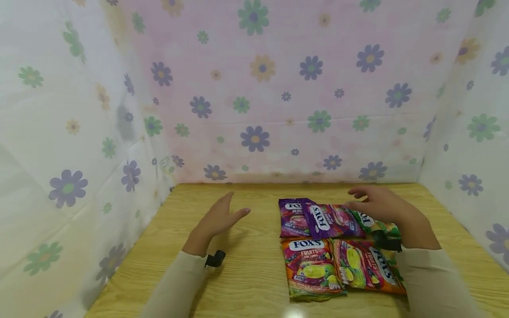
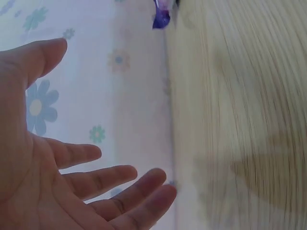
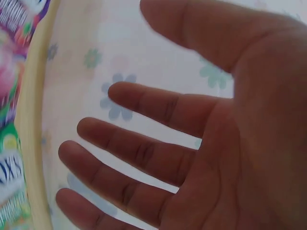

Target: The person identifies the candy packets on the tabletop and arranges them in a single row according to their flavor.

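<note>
Several bags of Fox's candy lie on the table, right of the middle in the head view. A purple berries bag (image 1: 292, 223) is partly covered by a second purple berries bag (image 1: 332, 221). Nearer the front are an orange-red fruits bag (image 1: 312, 271) and a tilted fruits bag (image 1: 367, 267). A green bag (image 1: 363, 218) is partly hidden under my right hand (image 1: 383, 205), which hovers over the bags with spread fingers and holds nothing. My left hand (image 1: 218, 221) is held above the table, left of the bags, its thumb and fingers apart and its palm bare.
The wooden table (image 1: 238, 282) meets a flower-patterned cloth (image 1: 278, 150) at the back. More of this cloth hangs along both sides. A black strap mount (image 1: 215, 259) sits at the left wrist, another (image 1: 385, 240) at the right wrist.
</note>
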Tool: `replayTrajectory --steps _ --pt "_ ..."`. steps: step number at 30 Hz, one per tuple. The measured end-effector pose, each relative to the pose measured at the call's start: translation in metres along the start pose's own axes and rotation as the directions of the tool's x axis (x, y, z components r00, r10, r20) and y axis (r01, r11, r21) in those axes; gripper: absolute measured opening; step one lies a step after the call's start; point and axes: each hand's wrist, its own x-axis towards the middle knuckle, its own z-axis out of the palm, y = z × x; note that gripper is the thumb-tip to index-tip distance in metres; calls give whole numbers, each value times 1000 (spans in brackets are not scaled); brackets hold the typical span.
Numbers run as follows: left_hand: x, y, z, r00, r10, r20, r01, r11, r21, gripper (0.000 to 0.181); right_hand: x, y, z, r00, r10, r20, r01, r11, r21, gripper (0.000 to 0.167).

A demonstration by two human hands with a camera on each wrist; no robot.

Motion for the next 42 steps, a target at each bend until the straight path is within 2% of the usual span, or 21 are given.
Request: replayTrajectory --steps 3,6,8,12,16,21,23,25,29,32,36,42 --pt "5 6 9 1000 -13 -12 13 999 -41 109 5 -6 4 1000 16 2 -16 999 28 65" --pt "9 12 18 999 -44 3 44 996 -76 108 11 -10 9 1000 21 0 -21 999 47 63" --pt "13 16 24 998 -55 22 57 994 -93 107 14 -13 12 1000 10 -5 -10 998 55 59" --pt "20 25 37 993 -80 81 94 978 -184 105 21 -20 22 1000 -14 -15 15 997 78 52" --pt "29 36 52 986 -91 140 130 946 -298 99 28 -23 33 999 -28 -32 29 998 59 48" --pt "33 48 70 974 -120 191 195 876 -442 82 34 -27 45 999 -31 -25 32 998 60 44" --pt "34 51 76 972 -125 198 208 853 -479 76 36 -30 50 999 -30 -16 31 997 64 42" --pt "35 55 82 972 -119 201 207 840 -502 73 38 -34 54 1000 -27 -12 28 997 71 41" --pt "37 63 90 969 -96 229 212 801 -560 70 39 -40 61 1000 -7 7 6 995 98 39" --pt "38 66 94 965 -104 242 233 767 -598 71 38 -41 65 1000 9 30 -13 992 127 40" --pt "37 67 95 965 -129 227 244 752 -612 73 39 -40 69 999 19 45 -26 989 147 41" --pt "40 64 100 967 -129 219 240 750 -617 78 42 -42 73 997 31 67 -40 990 137 40"
